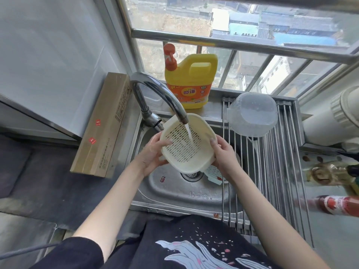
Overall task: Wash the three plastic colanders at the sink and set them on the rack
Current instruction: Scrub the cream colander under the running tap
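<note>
we hold the cream colander (187, 144) w/ both hands over the sink (174, 191), tilted under the tap (159, 94), water running into it. left hand (153, 152) grips its left rim, right hand (223, 154) its right rim, thumbs inside. clear colander (252, 113) sits upside down on the rack (272, 171), right of the tap. a third colander (213, 172) lies in the sink below the right hand.

shiny steel sink (171, 193) and faucet (155, 88), matte cream plastic colander (186, 144), frosted see-through plastic bowl (252, 113), glossy yellow plastic jug (190, 78), plain cardboard box (103, 125)
</note>
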A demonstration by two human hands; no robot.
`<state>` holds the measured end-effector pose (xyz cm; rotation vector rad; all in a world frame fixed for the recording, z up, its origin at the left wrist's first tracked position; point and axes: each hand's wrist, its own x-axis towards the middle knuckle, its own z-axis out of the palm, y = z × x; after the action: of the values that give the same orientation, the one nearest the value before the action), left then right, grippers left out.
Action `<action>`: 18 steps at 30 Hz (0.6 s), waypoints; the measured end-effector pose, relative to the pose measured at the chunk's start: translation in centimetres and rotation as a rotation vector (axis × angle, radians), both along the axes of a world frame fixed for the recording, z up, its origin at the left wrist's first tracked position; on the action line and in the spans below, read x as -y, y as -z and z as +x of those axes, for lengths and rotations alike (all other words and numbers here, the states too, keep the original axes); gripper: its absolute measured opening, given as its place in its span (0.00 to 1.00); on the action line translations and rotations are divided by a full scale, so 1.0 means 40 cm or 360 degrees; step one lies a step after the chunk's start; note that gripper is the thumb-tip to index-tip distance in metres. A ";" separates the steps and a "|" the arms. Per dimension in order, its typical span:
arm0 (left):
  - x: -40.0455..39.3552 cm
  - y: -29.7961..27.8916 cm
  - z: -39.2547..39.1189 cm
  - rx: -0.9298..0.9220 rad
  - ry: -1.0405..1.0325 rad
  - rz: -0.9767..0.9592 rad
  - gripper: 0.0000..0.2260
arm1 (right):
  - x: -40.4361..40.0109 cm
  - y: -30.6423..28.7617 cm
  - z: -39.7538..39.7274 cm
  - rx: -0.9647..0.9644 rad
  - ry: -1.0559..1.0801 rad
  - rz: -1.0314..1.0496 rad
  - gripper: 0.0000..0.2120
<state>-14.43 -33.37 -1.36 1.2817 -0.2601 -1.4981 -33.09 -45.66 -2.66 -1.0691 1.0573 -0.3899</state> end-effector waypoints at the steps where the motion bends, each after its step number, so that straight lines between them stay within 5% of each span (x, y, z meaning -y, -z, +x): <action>1: -0.008 -0.002 -0.002 -0.0036 0.0050 0.0122 0.33 | -0.013 0.002 0.003 0.0019 0.0046 -0.0017 0.11; 11: -0.044 0.045 -0.059 -0.0247 -0.0089 0.0516 0.21 | -0.119 0.039 0.011 0.0362 0.0560 0.0284 0.26; 15: -0.032 0.054 -0.070 0.0343 0.0007 0.0562 0.23 | -0.093 0.020 -0.028 -0.0264 0.0010 0.0049 0.21; 18: -0.018 0.052 -0.062 0.1204 0.0179 0.0420 0.22 | -0.058 0.001 -0.068 -0.0476 -0.0007 0.0352 0.11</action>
<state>-16.89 -32.64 -3.45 2.0474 -0.6451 -1.0992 -35.79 -43.36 -2.71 -0.9483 1.3296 -0.1058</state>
